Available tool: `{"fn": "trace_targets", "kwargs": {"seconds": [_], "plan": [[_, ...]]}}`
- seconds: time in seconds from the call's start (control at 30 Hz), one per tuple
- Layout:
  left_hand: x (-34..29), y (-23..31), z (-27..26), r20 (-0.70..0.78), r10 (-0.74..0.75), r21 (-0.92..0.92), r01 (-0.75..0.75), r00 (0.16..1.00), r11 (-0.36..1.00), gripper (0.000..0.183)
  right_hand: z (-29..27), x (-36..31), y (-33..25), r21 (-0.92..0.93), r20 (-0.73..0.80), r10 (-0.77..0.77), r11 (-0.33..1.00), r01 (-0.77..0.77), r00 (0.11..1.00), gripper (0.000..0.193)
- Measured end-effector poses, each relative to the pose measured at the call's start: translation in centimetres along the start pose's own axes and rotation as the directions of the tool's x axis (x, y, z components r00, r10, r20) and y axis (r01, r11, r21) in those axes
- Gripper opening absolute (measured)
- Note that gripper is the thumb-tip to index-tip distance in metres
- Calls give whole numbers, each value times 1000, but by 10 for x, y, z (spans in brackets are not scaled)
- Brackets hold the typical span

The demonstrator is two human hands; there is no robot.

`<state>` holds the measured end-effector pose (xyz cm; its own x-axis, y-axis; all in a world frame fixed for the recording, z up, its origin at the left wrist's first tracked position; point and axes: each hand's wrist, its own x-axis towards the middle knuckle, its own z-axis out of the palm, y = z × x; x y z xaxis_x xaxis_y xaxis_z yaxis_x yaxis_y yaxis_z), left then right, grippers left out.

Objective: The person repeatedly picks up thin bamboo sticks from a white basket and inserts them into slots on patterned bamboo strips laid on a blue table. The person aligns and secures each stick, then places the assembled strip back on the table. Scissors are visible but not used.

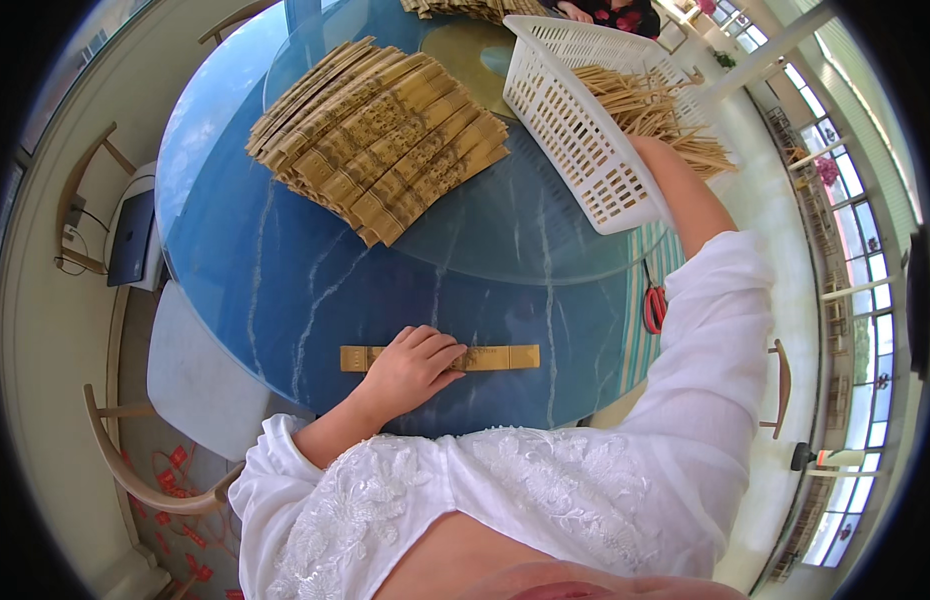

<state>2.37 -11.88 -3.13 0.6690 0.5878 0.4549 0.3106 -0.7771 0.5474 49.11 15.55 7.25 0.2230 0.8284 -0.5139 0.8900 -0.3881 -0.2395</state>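
A long, narrow gold paper chopstick sleeve [505, 357] lies crosswise on the blue table near its front edge. My left hand [412, 362] rests over the middle of it, fingers curled and thumb against the paper. On the right, a white plastic basket [575, 130] with slotted walls holds many loose wooden chopsticks [675, 115]. My right hand [649, 150] reaches over the basket's near end into it; its fingers are hidden. Farther back at the left, a thick stack of patterned gold sleeves [380, 140] lies in overlapping rows.
Red-handled scissors [654, 308] lie on a striped cloth [640, 350] at the table's right edge. More gold sleeves [475, 8] lie at the far side, near another person's hand [575, 12]. A laptop [132, 240] and wooden chairs [165, 495] stand left of the round table.
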Motion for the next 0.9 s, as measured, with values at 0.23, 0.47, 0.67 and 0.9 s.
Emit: {"fn": "trace_targets", "kwargs": {"seconds": [0.23,0.47,0.67,0.9], "plan": [[-2,-2,6,-9,1,2,-1,1000,1000,36,-17,-15,-1,-252,-174,-86,967,40,981,27],[0,2,15,-20,20,-12,-20,1000,1000,36,-56,-146,13,-614,-665,-510,790,-10,545,28],[0,8,13,-104,6,17,-4,995,1000,38,26,-272,-19,-558,-650,-650,760,333,394,31],[4,35,-8,-242,-381,-652,142,893,745,36,158,-347,-38,-647,-424,-809,585,489,407,34]]}}
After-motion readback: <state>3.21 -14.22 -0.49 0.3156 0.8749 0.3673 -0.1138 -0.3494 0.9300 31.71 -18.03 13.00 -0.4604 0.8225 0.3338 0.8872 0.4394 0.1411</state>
